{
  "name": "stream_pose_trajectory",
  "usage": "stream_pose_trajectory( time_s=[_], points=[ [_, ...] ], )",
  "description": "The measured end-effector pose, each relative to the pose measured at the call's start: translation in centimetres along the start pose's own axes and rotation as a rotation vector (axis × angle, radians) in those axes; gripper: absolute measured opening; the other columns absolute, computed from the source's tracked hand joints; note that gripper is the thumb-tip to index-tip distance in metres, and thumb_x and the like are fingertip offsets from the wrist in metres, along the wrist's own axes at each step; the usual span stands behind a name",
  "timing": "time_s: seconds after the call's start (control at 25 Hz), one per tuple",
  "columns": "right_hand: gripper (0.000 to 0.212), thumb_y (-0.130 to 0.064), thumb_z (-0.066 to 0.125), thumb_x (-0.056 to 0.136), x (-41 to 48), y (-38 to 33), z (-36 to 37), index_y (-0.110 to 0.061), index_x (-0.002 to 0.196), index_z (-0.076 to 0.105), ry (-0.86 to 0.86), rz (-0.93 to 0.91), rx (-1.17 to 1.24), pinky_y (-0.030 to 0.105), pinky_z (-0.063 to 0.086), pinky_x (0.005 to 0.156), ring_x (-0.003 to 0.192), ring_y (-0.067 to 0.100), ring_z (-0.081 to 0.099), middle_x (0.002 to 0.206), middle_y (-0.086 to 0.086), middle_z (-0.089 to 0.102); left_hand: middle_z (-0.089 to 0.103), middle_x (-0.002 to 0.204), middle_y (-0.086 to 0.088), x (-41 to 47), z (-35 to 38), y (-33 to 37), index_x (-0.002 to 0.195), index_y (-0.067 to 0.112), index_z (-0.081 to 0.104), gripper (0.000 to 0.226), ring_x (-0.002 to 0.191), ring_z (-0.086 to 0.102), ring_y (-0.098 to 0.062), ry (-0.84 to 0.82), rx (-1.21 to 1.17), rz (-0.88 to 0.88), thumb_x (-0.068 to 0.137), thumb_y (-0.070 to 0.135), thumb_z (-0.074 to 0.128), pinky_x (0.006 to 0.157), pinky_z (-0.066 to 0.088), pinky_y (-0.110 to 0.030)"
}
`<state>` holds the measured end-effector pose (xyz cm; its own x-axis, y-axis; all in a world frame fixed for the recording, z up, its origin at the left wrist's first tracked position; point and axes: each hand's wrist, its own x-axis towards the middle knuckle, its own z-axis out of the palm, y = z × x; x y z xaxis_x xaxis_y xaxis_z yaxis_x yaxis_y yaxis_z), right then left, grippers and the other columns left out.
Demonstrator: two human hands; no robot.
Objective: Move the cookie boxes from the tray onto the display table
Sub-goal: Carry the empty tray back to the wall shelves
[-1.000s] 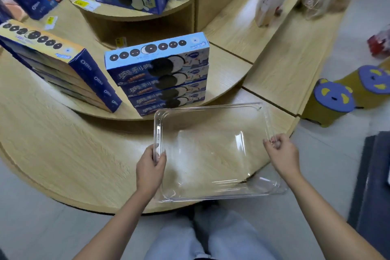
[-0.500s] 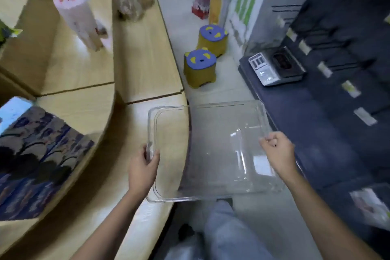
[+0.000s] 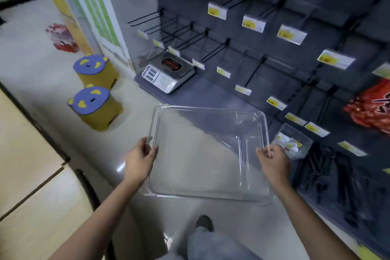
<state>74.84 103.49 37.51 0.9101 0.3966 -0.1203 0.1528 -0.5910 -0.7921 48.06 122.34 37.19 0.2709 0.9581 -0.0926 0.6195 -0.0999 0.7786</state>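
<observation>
1. My leg and shoe (image 3: pixel 203 222) show below the tray, over the pale floor (image 3: pixel 52 91).
2. My left hand (image 3: pixel 140 159) is closed on the left rim of the clear tray (image 3: pixel 211 154), and my right hand (image 3: pixel 274 159) is closed on its right rim. I hold it level in the air between them.
3. The tray has nothing in it, so I judge the unloading done; no cookie boxes are in view.
4. The wooden counter (image 3: pixel 31 175) is cut off at my left edge, and its top is mostly out of sight.
5. Next, I reckon, the tray needs a place to rest, kept level in both grips.
6. Farther off stand two yellow stools (image 3: pixel 95 107), a scale (image 3: pixel 167 72) and a dark pegboard wall (image 3: pixel 274 53); its price tags are too blurred to read.
</observation>
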Motion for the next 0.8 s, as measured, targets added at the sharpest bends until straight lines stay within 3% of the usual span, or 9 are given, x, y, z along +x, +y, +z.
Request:
stream_pose_trajectory(
  time_s=[0.28,0.44,0.64,0.8],
  points=[
    [0.021,-0.009,0.063,0.081,5.8,0.9,-1.5,-0.010,0.067,0.047,0.128,0.068,-0.017,0.013,0.032,0.044,0.052,0.019,0.042,0.060,0.008,0.050,0.051,0.060,-0.002,7.9,7.0,4.4,0.113,0.010,0.059,0.028,0.068,0.053,-0.025,-0.168,-0.030,0.044,0.086,0.017,0.060,0.066,0.039,-0.030],
    [0.014,-0.010,0.064,0.081,7.9,1.3,0.2,-0.003,0.074,0.055,0.180,0.149,-0.004,0.030,0.037,0.054,0.059,0.024,0.050,0.061,0.010,0.055,0.049,0.058,-0.003,12.9,9.3,5.2,0.112,0.009,0.061,0.027,0.062,0.050,-0.020,-0.244,-0.025,0.083,0.086,0.014,0.061,0.063,0.039,-0.020],
    [0.016,-0.011,0.064,0.081,11.0,0.6,4.4,0.000,0.071,0.057,0.270,0.200,-0.009,0.016,0.036,0.052,0.054,0.018,0.048,0.056,0.004,0.052,0.052,0.064,-0.007,20.8,11.1,6.0,0.116,0.010,0.058,0.029,0.060,0.050,-0.015,-0.377,0.001,0.133,0.087,0.016,0.060,0.059,0.038,-0.017],
    [0.021,-0.012,0.066,0.081,12.6,-0.4,8.2,-0.007,0.066,0.052,0.348,0.250,0.000,0.029,0.038,0.055,0.054,0.022,0.047,0.054,0.000,0.049,0.052,0.064,-0.008,27.1,11.8,6.7,0.116,0.010,0.057,0.029,0.061,0.050,-0.018,-0.476,0.067,0.190,0.089,0.018,0.058,0.057,0.039,-0.021]
  ],
)
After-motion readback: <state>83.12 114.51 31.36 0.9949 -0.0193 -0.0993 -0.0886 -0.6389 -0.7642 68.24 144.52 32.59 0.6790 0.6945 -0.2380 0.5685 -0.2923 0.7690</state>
